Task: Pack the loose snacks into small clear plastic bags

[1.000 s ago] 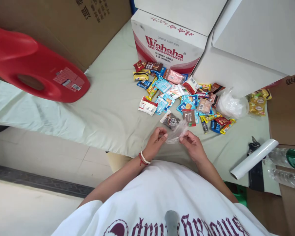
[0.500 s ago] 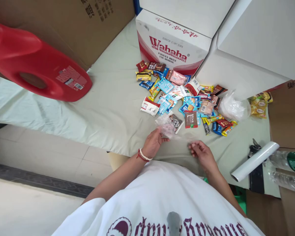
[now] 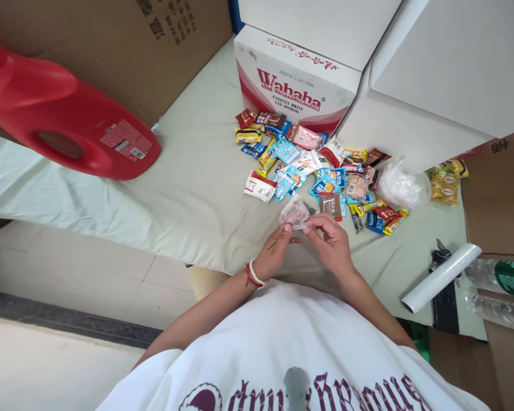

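A clear plastic bag with something pinkish inside is held just above the table's near edge. My left hand pinches its lower left side, thumb on top. My right hand is closed on the bag's right side, fingertips close to the left ones. Right behind the bag lies a brown snack packet, and a darker packet there is mostly hidden by the bag. Beyond them spreads a pile of small wrapped snacks, among them a light blue packet and a white-and-red packet.
A Wahaha carton stands behind the snacks. To their right sit a bundle of clear plastic bags and yellow packets. A white roll and plastic bottles lie at right. A big red jug occupies the left.
My right hand has moved left and up to meet the bag beside my left hand. The stretched plastic between the hands is now gathered in. My left hand has shifted slightly.
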The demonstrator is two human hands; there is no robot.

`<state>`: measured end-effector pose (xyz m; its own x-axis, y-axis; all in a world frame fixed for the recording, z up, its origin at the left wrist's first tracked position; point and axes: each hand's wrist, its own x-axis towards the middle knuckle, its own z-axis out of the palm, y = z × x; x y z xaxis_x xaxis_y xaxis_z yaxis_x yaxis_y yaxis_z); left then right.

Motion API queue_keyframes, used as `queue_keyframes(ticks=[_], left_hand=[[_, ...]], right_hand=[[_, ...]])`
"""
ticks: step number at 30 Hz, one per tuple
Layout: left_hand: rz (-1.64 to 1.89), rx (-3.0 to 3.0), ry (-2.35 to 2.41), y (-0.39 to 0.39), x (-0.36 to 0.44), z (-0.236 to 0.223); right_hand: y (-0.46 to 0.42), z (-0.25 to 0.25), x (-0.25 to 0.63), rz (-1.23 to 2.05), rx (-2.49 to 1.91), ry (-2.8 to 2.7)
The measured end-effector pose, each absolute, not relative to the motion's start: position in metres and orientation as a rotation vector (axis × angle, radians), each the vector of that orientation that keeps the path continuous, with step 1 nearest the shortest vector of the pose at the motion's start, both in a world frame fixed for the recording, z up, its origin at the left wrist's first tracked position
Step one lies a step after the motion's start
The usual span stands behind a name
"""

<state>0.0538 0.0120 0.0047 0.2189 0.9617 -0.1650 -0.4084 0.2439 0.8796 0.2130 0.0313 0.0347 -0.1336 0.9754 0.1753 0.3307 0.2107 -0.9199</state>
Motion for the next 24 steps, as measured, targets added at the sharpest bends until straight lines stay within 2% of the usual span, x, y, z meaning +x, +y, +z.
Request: queue_keyframes(ticks=[4, 11, 17, 20, 24], left_hand=[[1.121, 0.807, 0.979, 0.017, 0.043, 0.004], [1.070, 0.929, 0.989, 0.022, 0.053, 0.015], [1.166, 0.864, 0.996, 0.025, 0.052, 0.012], [1.151, 0.748, 0.905, 0.026, 0.042, 0.013], [1.087, 0.578, 0.777, 0.029, 0.032, 0.021]], right_hand=[[0.031, 0.031, 0.223, 1.235, -1.254, -1.275], [0.019, 0.031, 0.223, 0.904, -1.433, -1.485], [0.021, 0.029, 0.228, 1.357, -1.334, -1.089], [0.028, 0.033, 0.241, 1.370, -1.301, -0.856], [0.031, 0.044, 0.253, 1.358, -1.304, -0.817]])
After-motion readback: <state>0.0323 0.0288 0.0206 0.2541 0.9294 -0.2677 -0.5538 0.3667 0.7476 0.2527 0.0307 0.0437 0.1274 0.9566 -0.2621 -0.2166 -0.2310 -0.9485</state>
